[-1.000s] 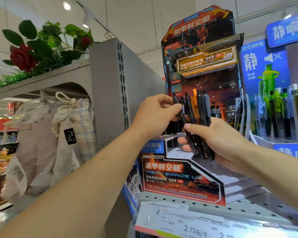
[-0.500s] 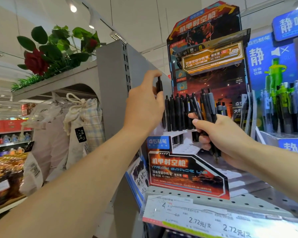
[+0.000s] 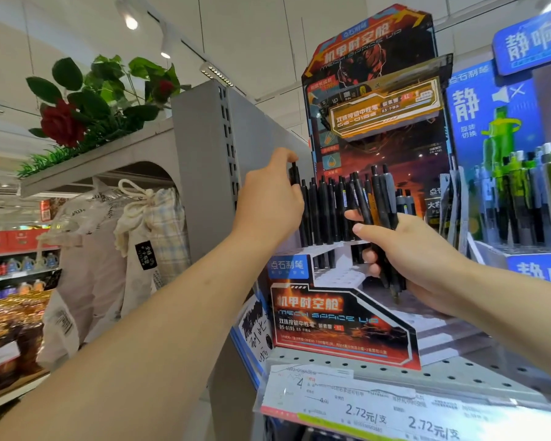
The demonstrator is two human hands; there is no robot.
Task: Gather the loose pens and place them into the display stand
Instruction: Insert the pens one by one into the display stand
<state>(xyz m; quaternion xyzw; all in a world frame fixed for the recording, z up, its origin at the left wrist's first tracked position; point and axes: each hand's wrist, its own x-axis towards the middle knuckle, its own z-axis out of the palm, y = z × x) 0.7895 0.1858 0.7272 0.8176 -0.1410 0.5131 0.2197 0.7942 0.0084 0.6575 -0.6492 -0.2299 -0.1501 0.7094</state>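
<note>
pens, black, loose: one single pen (image 3: 294,174) pinched upright in the left hand (image 3: 269,203), at the far left end of the row of pens already standing (image 3: 326,211) in the display stand (image 3: 341,326); its lower end is hidden behind the hand, so whether it has entered a slot cannot be told. a bundle of pens (image 3: 380,211), mostly black with a grey one among them, gripped in the right hand (image 3: 420,259), fingers curled round the barrels, tips pointing down just in front of the stand's white stepped tiers (image 3: 337,275). grip, both hands: closed on pens, neither free. step in hand, by my reading: seating one pen at the left end of the top tier while the right hand keeps the stock. next move likely calls for lining the tip over a free hole, lowering it straight, then drawing another pen from the bundle; many front holes look unfilled. surface: grey perforated metal shelf (image 3: 458,374), price strip (image 3: 379,415) along its edge reading 2.72. room: a shop aisle; blue stand with green pens (image 3: 522,192) to the right, grey shelf end panel (image 3: 204,160), artificial roses (image 3: 62,122) on top, cloth drawstring bags (image 3: 147,230) hanging at left, ceiling spotlights (image 3: 131,22).
</note>
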